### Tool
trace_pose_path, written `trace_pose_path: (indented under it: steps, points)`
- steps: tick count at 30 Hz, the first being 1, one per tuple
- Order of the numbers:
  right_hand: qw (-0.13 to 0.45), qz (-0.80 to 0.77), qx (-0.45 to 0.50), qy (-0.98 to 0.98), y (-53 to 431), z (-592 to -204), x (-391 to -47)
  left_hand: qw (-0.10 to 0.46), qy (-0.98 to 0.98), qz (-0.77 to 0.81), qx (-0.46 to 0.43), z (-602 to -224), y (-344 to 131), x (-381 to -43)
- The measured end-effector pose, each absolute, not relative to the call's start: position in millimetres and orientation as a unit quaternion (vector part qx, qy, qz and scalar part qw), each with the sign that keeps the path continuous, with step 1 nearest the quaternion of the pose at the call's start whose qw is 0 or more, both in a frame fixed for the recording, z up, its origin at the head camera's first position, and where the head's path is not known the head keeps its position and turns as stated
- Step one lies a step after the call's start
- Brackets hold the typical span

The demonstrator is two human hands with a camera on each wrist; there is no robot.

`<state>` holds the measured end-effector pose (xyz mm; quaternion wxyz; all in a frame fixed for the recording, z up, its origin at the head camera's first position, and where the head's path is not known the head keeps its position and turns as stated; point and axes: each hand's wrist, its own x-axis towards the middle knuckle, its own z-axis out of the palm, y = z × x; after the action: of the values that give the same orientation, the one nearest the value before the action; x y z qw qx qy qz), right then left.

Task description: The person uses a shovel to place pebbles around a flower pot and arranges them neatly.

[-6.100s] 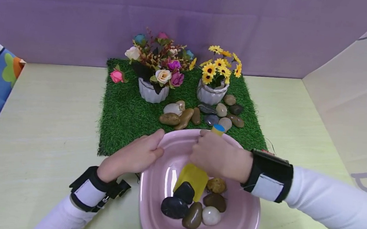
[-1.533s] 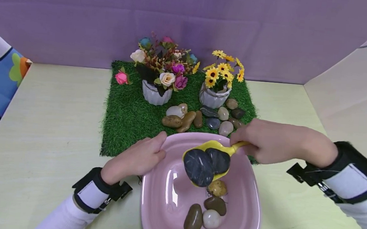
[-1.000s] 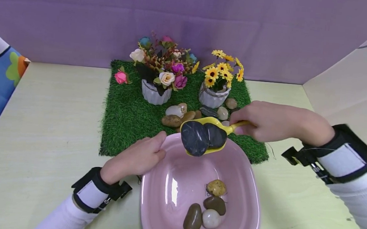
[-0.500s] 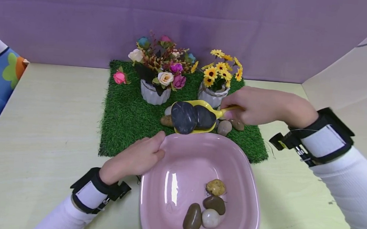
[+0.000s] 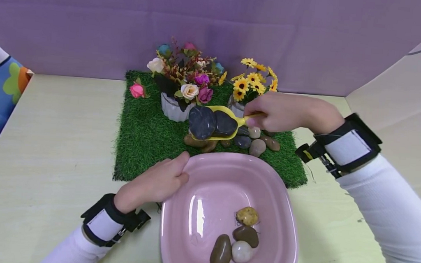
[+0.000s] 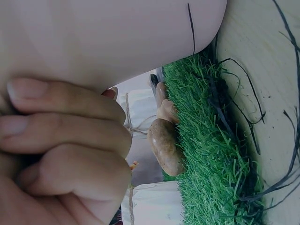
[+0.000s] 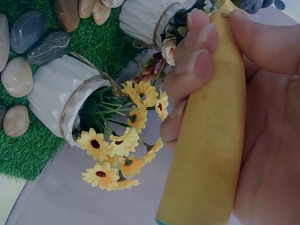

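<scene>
stones [image 5: 202, 123], both black, lie in the yellow scoop [image 5: 240, 121] the right hand [image 5: 274, 111] grips over the grass mat [image 5: 139, 134], while the left hand [image 5: 157, 179] grips the pink tub [image 5: 209, 189] by its rim; carrying looks in hand, and the next move likely needs a level scoop.

A: so what's that desk [image 5: 65, 136] like?
B: pale yellowish top, kinda wood-look with faint streaks and a few dark specks on the right.
A: and what's sitting right on it?
B: green fake-grass mat [image 5: 139, 142] at the back middle, lying flat, plus a pink basin [image 5: 206, 185] up front. basin's far rim overlaps the mat from above, can't tell if its base touches it. oh and loose black threads [image 6: 262, 192] by the mat's edge.
</scene>
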<state>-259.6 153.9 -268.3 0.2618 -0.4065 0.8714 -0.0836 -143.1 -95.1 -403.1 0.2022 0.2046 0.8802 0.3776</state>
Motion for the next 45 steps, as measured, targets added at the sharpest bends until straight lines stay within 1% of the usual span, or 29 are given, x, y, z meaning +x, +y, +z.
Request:
trace_pose_path:
  steps: [7,12,19,26,37,45]
  points:
    - [0.269,-0.083,-0.401,0.872,145.3,-275.3,-269.2,0.209,0.878,0.384,0.195,-403.1,-95.2,-142.7]
    - [0.273,-0.075,-0.39,0.876,139.6,-279.8,-273.8,0.205,0.879,0.382,0.197,-403.2,-96.0,-142.7]
    - [0.271,-0.076,-0.389,0.877,134.3,-288.2,-281.0,0.219,0.873,0.39,0.195,-404.5,-95.2,-142.3]
    - [0.274,-0.091,-0.388,0.875,126.6,-294.0,-283.5,0.217,0.873,0.39,0.195,-404.3,-94.9,-142.8]
    - [0.299,-0.096,-0.364,0.877,119.1,-308.7,-289.3,0.219,0.873,0.391,0.192,-403.7,-94.9,-142.4]
    - [0.301,-0.101,-0.367,0.874,115.2,-315.8,-291.4,0.219,0.873,0.392,0.189,-403.4,-95.5,-142.2]
